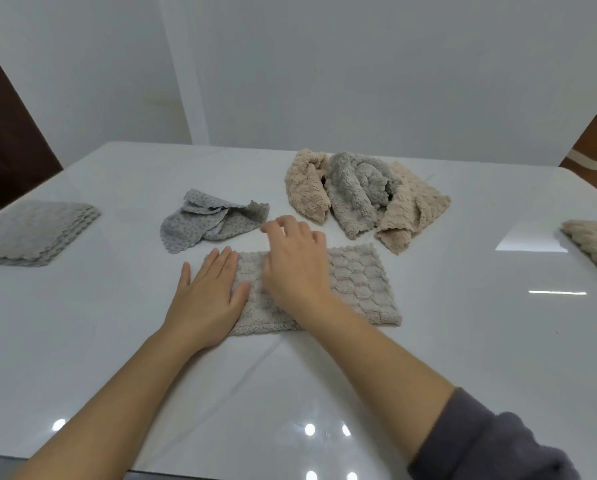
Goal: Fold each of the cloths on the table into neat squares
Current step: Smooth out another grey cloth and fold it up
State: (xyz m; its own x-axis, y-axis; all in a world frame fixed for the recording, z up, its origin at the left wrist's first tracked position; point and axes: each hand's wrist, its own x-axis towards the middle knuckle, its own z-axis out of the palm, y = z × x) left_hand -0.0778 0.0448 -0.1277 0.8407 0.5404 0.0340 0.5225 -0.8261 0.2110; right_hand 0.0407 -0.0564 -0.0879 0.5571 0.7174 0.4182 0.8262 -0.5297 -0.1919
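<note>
A pale grey-beige fluffy cloth (359,285) lies folded into a flat rectangle in the middle of the white table (463,341). My left hand (208,292) presses flat on its left end with straight fingers. My right hand (295,265) rests over the cloth's middle and far edge, its fingers loosely bent; I cannot tell if they pinch the edge. Behind lie a crumpled thin grey dotted cloth (210,220) and a heap of crumpled beige cloths (305,192) with a grey cloth (355,192) between them.
A stack of folded grey cloths (33,233) sits at the table's left edge. A folded beige cloth (594,244) lies at the right edge. A white wall stands behind the table. Ceiling lights glare off the glossy near part of the tabletop.
</note>
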